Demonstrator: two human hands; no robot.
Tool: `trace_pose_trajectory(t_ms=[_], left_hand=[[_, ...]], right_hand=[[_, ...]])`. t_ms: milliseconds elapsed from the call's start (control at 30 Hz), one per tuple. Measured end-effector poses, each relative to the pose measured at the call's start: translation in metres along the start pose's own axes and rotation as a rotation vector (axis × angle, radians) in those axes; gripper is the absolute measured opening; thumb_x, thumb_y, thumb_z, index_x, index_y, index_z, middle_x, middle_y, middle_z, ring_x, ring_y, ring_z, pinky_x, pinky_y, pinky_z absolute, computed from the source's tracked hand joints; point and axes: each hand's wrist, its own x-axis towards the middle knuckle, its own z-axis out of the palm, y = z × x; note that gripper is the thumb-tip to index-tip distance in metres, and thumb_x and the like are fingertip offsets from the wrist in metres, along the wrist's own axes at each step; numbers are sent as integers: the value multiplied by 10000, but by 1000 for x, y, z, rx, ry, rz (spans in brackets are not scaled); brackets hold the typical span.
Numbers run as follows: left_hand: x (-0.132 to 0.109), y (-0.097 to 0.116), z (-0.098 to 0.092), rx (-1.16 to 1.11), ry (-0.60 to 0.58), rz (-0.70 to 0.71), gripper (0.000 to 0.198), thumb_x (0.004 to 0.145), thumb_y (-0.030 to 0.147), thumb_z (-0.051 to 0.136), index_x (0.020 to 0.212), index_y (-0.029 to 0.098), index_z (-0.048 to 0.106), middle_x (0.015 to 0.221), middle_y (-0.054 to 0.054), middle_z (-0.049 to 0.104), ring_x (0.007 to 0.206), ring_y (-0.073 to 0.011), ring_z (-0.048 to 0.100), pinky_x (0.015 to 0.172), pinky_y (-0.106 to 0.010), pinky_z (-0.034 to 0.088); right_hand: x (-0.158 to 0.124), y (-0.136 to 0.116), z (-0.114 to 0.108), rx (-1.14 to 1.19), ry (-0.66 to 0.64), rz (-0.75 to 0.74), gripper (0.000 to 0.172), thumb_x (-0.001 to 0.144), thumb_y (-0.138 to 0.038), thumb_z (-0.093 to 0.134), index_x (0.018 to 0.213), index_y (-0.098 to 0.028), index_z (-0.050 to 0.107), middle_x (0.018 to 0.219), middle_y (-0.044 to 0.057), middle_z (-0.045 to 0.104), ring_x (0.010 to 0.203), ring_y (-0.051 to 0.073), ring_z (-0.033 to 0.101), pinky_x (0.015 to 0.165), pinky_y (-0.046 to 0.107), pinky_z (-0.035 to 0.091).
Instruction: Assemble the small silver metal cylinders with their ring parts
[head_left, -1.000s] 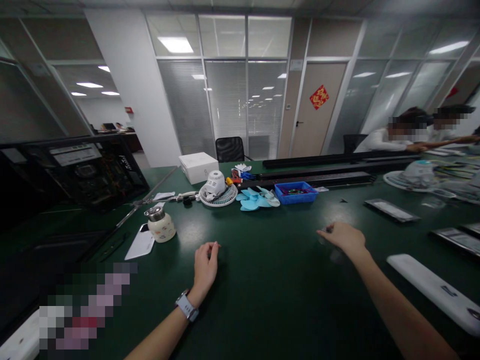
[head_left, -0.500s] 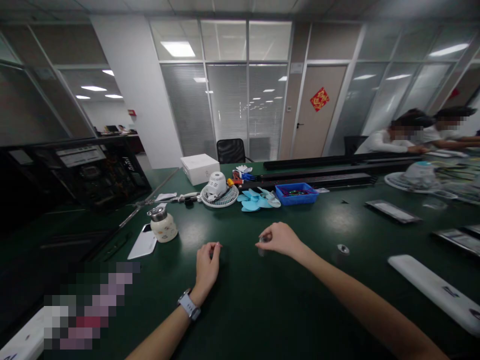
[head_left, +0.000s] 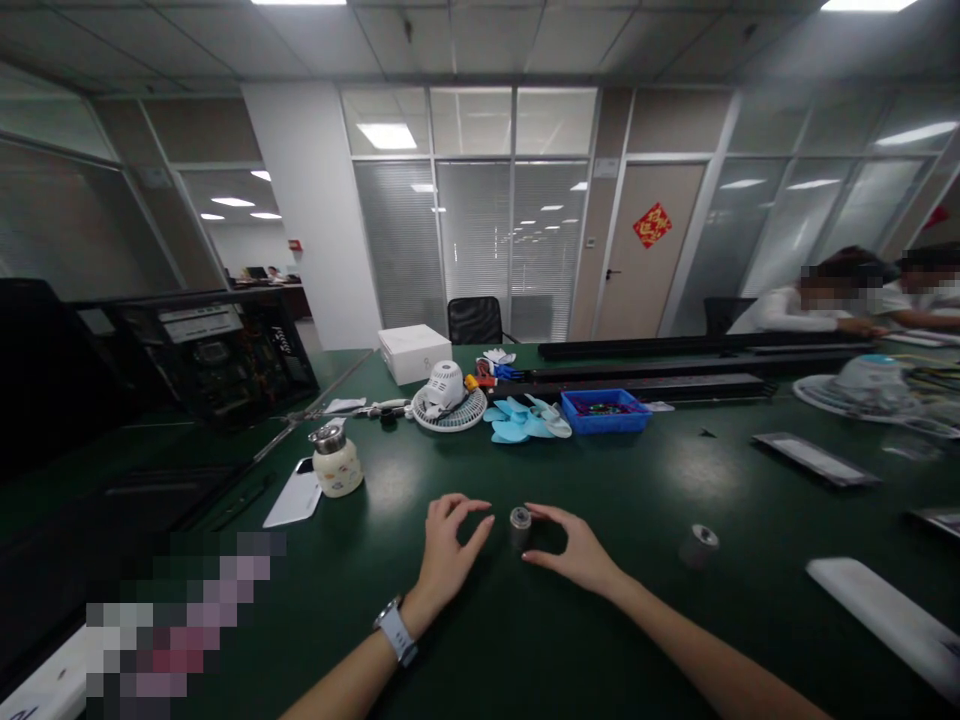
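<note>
A small dark cylinder with a grey top (head_left: 519,524) stands upright on the green table (head_left: 525,640) between my two hands. My left hand (head_left: 448,551), with a watch on its wrist, rests to the left of it, fingers curved and apart, holding nothing. My right hand (head_left: 573,546) lies just right of the cylinder, fingers spread, its upper fingertip close to or touching the cylinder's top. A second like cylinder (head_left: 698,545) stands farther right, on its own.
Behind my hands lie a cream bottle (head_left: 336,462), a white phone (head_left: 295,496), a white fan grille with motor (head_left: 448,398), light blue fan blades (head_left: 525,419) and a blue tray (head_left: 604,410). Other people sit at the far right. A dark computer case (head_left: 217,355) stands at the left.
My right hand carried the small cylinder from the right towards the middle, set it down and let go. My left hand opened from a loose curl. The view tilted upwards.
</note>
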Motion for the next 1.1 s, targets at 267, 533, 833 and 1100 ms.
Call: trace_pose_trajectory(t_ms=[267, 533, 833, 1100], left_hand=[[18, 28, 23, 37, -62, -32, 284, 781, 552, 626, 920, 342, 757, 1138, -73, 532, 1106, -292, 438, 938, -477, 380], [29, 33, 23, 10, -62, -13, 194, 781, 492, 658, 843, 346, 770, 1056, -65, 567, 1075, -272, 448, 929, -453, 388], [12, -12, -17, 180, -67, -47, 205, 793, 486, 643, 887, 351, 766, 1086, -71, 573, 1068, -292, 438, 920, -477, 370], [1, -36, -17, 209, -219, -143, 372, 721, 617, 638, 994, 383, 734, 1103, -76, 559, 1069, -311, 445, 876, -468, 374]], right_hand=[[3, 9, 9, 16, 57, -87, 595, 677, -456, 751, 1206, -220, 614, 1170, 82, 655, 1089, 257, 593, 969, 418, 450], [2, 3, 7, -75, 31, -99, 512, 685, -480, 737, 1125, -231, 656, 1120, 71, 674, 1067, 268, 587, 953, 418, 435], [1, 4, 6, -79, 4, -36, 564, 687, -520, 721, 1153, -212, 641, 1197, 84, 638, 1150, 270, 546, 997, 425, 399], [2, -1, 6, -48, 12, -30, 561, 691, -508, 723, 1178, -247, 627, 1206, 66, 633, 1143, 264, 545, 980, 432, 413]])
